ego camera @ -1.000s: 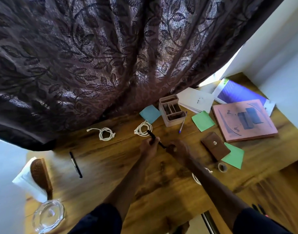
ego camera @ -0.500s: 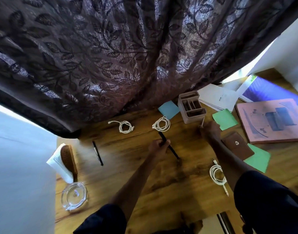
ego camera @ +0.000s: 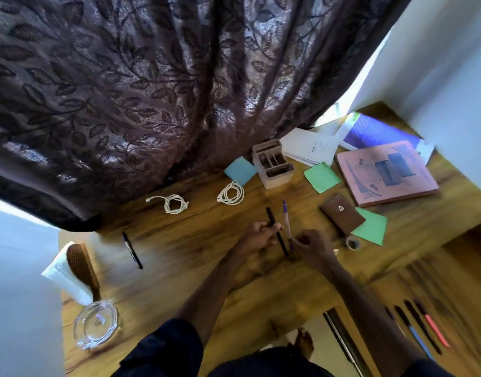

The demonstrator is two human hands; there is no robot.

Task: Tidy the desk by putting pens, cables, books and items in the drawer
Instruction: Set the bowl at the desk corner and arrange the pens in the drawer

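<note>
My left hand (ego camera: pixel 261 235) grips a black pen (ego camera: pixel 272 219) above the middle of the wooden desk (ego camera: pixel 179 257). Close beside it, my right hand (ego camera: pixel 311 247) pinches a clear pen with a purple cap (ego camera: pixel 286 217), its tip pointing away from me. Another black pen (ego camera: pixel 132 250) lies at the left. Two coiled white cables (ego camera: pixel 174 204) (ego camera: pixel 231 193) rest near the curtain. At the lower right the open drawer (ego camera: pixel 451 281) holds several pens (ego camera: pixel 421 327).
A pink book (ego camera: pixel 383 174), a purple book (ego camera: pixel 375 131), white papers (ego camera: pixel 307 146), coloured notes (ego camera: pixel 322 176), a brown wallet (ego camera: pixel 342 217), a pen holder (ego camera: pixel 273 167) and a tape roll (ego camera: pixel 353 243) crowd the right. A hairbrush (ego camera: pixel 83 268) and glass lid (ego camera: pixel 96 323) sit left.
My right hand has come back from beside the pen holder with the purple-capped pen and now sits next to my left hand. The left hand still grips the black pen.
</note>
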